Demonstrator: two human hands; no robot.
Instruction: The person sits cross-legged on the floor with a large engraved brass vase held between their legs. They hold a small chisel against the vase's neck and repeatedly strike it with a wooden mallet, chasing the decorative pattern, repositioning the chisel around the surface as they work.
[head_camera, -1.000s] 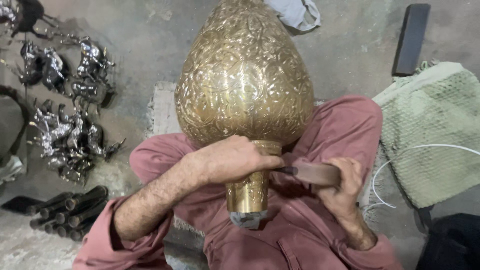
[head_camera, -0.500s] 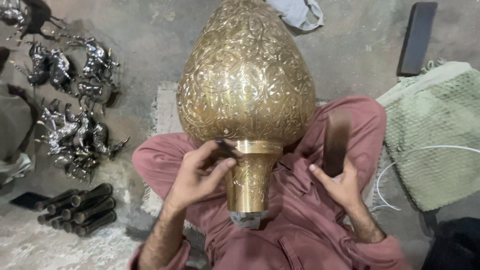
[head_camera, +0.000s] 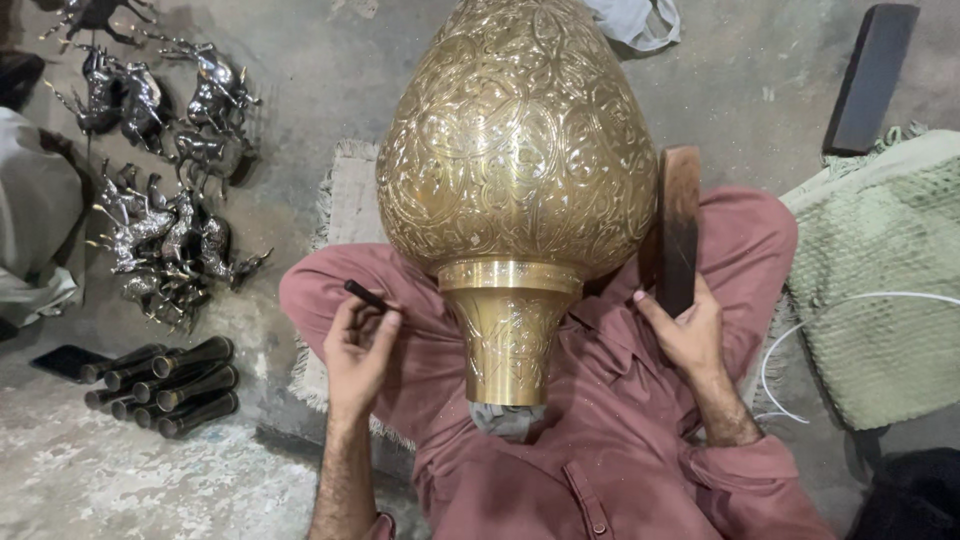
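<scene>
Between the knees of the seated person stands a big engraved brass vessel, its narrow neck pointing down into the lap. The left hand is closed loosely around a thin dark punch, held beside the neck but not touching the metal. The right hand grips a dark wooden mallet upright against the vessel's side. To work well, I think the punch tip must sit firmly on the pattern before any blow, and the knees must keep the vessel steady.
</scene>
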